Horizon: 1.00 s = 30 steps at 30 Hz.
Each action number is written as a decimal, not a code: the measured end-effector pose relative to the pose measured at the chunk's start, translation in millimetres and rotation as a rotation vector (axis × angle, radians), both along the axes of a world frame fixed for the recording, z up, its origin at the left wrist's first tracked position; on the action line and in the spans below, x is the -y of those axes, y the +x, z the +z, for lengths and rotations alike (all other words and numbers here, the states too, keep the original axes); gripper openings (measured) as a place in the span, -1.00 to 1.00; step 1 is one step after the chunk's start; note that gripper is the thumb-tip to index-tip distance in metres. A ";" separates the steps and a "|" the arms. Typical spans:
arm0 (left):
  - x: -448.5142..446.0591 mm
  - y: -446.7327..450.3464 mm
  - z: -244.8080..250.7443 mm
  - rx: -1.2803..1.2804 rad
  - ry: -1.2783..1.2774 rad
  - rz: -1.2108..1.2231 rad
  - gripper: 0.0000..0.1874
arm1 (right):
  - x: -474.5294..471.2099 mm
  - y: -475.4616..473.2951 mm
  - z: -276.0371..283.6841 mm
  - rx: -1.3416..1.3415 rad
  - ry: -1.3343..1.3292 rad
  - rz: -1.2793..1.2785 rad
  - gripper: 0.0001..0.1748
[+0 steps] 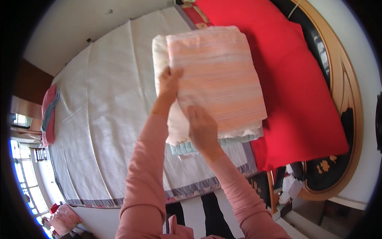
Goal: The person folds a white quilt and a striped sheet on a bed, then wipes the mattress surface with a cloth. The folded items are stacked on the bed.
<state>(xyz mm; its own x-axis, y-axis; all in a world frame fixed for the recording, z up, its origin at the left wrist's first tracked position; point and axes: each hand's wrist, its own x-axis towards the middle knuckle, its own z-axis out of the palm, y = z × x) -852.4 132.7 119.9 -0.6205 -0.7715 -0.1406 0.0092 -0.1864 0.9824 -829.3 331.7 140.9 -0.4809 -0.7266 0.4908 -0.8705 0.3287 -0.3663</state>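
Note:
A folded orange-and-white striped cloth (220,74) lies on top of a pile of folded bedding near the middle of the bed. Beneath it a folded cream cloth (178,127) shows at the left and lower sides, and a pale green quilted cloth (182,148) sticks out at the bottom. My left hand (169,85) is at the striped cloth's left edge, fingers bent over that edge. Closer to me, my right hand (203,128) pinches the lower left part of the same cloth. Both hands are slightly blurred.
The bed bears a pale mat (113,104) with a grey border. A long red cover (298,89) lies by the curved wooden headboard (353,98). Pink and grey cloths (49,116) lie at the far left edge. Papers or bags (289,185) sit beside the headboard at lower right.

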 end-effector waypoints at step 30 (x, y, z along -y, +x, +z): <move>-329.6 317.0 -192.4 0.788 -0.588 -0.207 -0.27 | -308.7 61.6 -212.0 0.109 0.352 -0.297 -0.54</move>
<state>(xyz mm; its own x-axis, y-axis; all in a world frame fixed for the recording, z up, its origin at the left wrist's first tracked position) -535.4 462.3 -72.6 -0.6446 -0.7377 -0.2008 -0.6612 0.4060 0.6309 -767.6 640.5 -71.1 -0.7281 -0.6630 0.1742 -0.6827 0.6782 -0.2722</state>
